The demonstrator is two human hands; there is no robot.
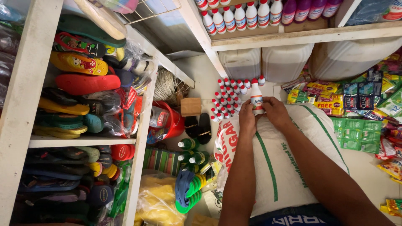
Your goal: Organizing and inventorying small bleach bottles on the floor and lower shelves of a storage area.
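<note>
here both hands meet on one small white bottle with a red cap (pixel 256 97), held upright over the far end of a big white woven sack (pixel 284 167) that has green stripes and red lettering. the left hand (pixel 247 119) wraps its fingers around the bottle's lower left side, closed on it. the right hand (pixel 276 113) grips the bottle from the right, thumb near the label, fingers curled behind it. the bottle sits just beside a cluster of matching red-capped bottles (pixel 228 98) standing on the pale floor. beyond them, against the wall, stand large translucent white jerrycans (pixel 268 62), and above these a wooden shelf (pixel 301 35) carries more white bottles and some purple ones. to the left a white rack (pixel 25 104) is stacked with coloured flip-flops, with a red bucket (pixel 173 121) beside it and green-capped bottles (pixel 190 152) near the sack. to the right lie bright snack and sachet packets (pixel 360 113).
</note>
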